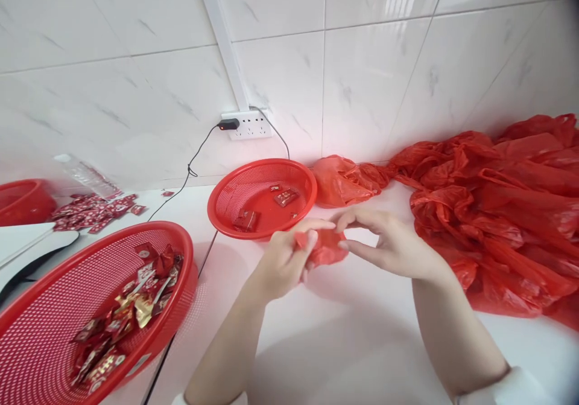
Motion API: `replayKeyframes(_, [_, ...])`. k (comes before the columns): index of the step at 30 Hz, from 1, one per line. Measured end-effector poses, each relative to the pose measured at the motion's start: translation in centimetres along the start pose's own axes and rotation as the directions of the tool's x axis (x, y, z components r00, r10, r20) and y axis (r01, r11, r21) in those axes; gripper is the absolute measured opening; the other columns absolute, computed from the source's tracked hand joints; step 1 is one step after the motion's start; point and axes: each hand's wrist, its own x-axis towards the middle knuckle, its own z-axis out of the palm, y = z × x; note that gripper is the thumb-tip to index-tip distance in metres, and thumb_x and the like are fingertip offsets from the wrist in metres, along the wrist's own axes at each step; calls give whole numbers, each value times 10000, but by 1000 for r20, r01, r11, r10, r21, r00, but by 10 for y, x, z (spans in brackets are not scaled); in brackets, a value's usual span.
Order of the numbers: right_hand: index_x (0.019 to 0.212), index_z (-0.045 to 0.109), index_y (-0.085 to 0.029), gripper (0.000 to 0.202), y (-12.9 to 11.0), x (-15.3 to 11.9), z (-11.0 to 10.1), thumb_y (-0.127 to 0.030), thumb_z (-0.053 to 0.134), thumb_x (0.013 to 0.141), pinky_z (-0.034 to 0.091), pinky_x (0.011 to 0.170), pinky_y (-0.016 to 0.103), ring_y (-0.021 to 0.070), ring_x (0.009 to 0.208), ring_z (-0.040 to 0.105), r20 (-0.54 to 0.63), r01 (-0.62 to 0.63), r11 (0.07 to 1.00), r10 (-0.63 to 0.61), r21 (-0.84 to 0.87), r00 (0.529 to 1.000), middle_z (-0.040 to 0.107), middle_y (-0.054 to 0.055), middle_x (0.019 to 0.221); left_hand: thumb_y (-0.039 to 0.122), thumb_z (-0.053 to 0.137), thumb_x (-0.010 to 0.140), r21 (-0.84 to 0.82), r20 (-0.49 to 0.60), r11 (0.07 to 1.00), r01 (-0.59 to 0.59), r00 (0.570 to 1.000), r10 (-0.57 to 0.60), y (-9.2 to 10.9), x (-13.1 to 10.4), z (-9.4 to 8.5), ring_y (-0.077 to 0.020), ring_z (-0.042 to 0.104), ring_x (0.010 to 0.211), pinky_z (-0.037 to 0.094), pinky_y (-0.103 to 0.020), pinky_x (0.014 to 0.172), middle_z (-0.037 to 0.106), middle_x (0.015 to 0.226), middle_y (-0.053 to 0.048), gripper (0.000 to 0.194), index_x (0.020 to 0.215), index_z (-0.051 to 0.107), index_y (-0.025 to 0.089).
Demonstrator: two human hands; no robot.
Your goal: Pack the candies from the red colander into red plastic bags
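Observation:
My left hand (286, 262) is closed around a small red pouch or piece of red material (328, 248), thumb on top. On the other side, my right hand (389, 242) pinches the edge of the same red material between its fingertips. Both hands are over the white table (335, 344), just in front of a round red basket (262, 229) that holds a few small red packets (286, 197). What is inside the red material, if anything, cannot be made out.
A large red basket (183, 272) with several red and gold packets (129, 314) stands at left. Behind it lie a pile of small red packets (90, 210) and a clear plastic container (88, 175). Red plastic bags (506, 212) heap up at right. A black cable (192, 165) hangs from the wall socket (251, 125).

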Motion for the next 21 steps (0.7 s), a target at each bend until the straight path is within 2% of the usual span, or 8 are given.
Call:
replayKeyframes(2, [966,555,-242,149,1,2,8,-201,624,840,519,924,401,222,1082,627,-57,0,999,3,46,998,636,69,1192,354,456,927,359,-55,906,-225,964,261,-7,-2,-2,-135,592,546,468,-245,529,655,675,-8,318,1157,640,236])
replayKeyframes(4, [1058,502,-252,251,2,3,17,-159,597,845,537,882,387,204,1026,652,-10,-5,992,7,124,1000,666,57,1103,283,465,917,553,-50,749,-364,883,466,-13,-2,-6,-154,635,655,497,-261,614,703,778,-36,294,1140,650,232])
replayKeyframes(7, [1120,448,-246,307,5,3,25,-97,529,865,552,805,330,158,879,673,104,-46,976,24,213,994,681,9,912,207,432,934,599,-72,648,-471,774,629,-15,0,-12,-178,666,880,530,-299,784,714,975,-71,310,1178,622,223])
replayKeyframes(10, [1110,463,-240,295,9,4,29,-104,546,862,552,751,312,147,790,667,216,-118,970,72,210,974,684,2,886,222,396,962,498,-145,663,-559,701,699,-10,3,-10,-216,618,1083,512,-379,923,669,1122,-98,314,1194,608,215])
replayKeyframes(12, [1166,462,-240,304,12,6,30,-156,548,887,553,743,318,151,781,668,207,-170,949,117,264,971,687,5,878,265,357,985,353,-213,734,-580,714,667,-8,4,-7,-229,605,1116,510,-411,937,659,1144,-105,326,1187,608,217])
replayKeyframes(17, [1199,556,-246,278,13,13,29,-350,527,943,490,939,389,199,1077,612,-66,-166,899,210,406,975,635,70,1191,364,336,998,-24,-232,815,-579,796,559,-15,5,2,-247,631,1107,527,-421,913,627,1255,-138,380,1291,525,214])
replayKeyframes(19, [1103,636,-233,246,11,14,27,-383,566,920,476,946,392,216,1081,606,-32,-161,894,192,418,981,643,67,1181,369,334,999,-56,-181,825,-562,819,545,-19,5,4,-251,623,1128,536,-404,902,615,1280,-140,390,1309,514,216])
replayKeyframes(21, [964,677,-207,208,9,15,25,-389,601,897,488,907,378,211,1001,632,62,-154,862,142,483,988,685,57,1050,390,332,997,-18,-139,836,-549,829,542,-21,6,5,-252,620,1138,543,-387,892,616,1284,-136,406,1314,526,225])
